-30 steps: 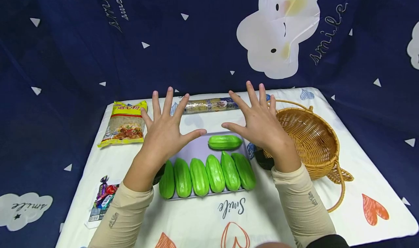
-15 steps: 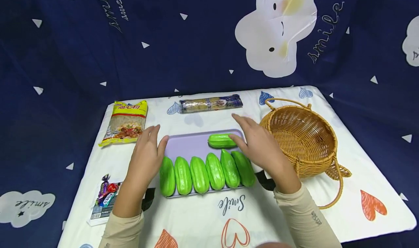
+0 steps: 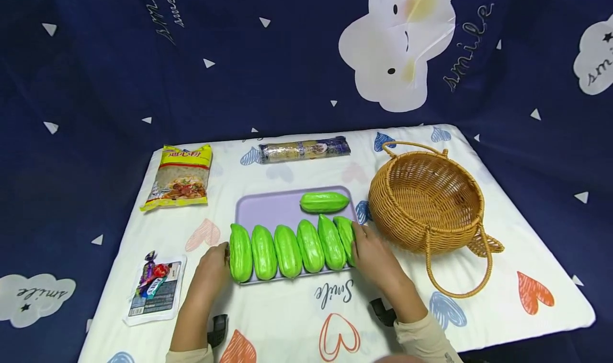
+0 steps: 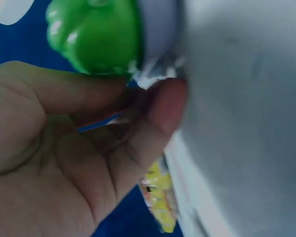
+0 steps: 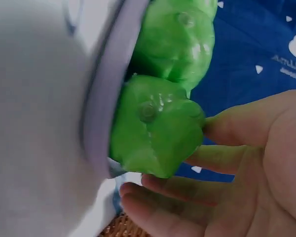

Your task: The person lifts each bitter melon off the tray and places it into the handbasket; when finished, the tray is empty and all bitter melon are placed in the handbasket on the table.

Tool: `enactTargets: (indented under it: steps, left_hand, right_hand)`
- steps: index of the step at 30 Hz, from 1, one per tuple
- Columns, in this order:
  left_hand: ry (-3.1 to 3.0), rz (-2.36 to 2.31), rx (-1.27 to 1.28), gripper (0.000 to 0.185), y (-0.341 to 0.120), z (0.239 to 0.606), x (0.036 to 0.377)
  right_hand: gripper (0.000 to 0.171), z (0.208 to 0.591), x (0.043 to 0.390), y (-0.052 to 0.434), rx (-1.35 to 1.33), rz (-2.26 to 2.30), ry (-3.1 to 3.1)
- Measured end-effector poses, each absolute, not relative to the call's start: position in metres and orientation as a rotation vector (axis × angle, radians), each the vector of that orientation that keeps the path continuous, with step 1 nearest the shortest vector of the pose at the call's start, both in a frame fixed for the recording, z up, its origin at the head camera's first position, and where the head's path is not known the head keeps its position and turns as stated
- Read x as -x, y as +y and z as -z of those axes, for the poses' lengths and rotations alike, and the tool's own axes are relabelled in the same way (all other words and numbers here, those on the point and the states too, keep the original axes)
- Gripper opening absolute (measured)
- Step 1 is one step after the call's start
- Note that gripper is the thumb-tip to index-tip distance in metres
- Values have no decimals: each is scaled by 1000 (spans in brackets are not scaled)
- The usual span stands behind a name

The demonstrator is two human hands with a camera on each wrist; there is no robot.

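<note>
Hands bracket our lilac tray (image 3: 268, 206) at lower centre: left hand (image 3: 210, 270) and right hand (image 3: 372, 254) curl on its short ends, long axis crosswise.

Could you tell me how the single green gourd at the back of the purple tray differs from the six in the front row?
The single gourd lies crosswise, alone and untouched on the purple tray. The six row gourds lie front to back, packed side by side, with the left hand and right hand at the row's ends. All look alike: glossy, ridged, green.
</note>
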State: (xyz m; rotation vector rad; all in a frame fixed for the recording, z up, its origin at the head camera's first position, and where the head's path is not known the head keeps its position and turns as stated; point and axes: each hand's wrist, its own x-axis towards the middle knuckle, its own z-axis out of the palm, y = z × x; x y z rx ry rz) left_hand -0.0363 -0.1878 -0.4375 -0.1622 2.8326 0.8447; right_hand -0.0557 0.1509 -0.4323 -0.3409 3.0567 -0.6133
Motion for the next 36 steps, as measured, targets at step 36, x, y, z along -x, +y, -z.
enactTargets:
  steps: [36]
  left_hand:
    - [2782,-1031,215,45,-193,450,30]
  right_hand:
    - [62,352,74,198,-47,1225,3525]
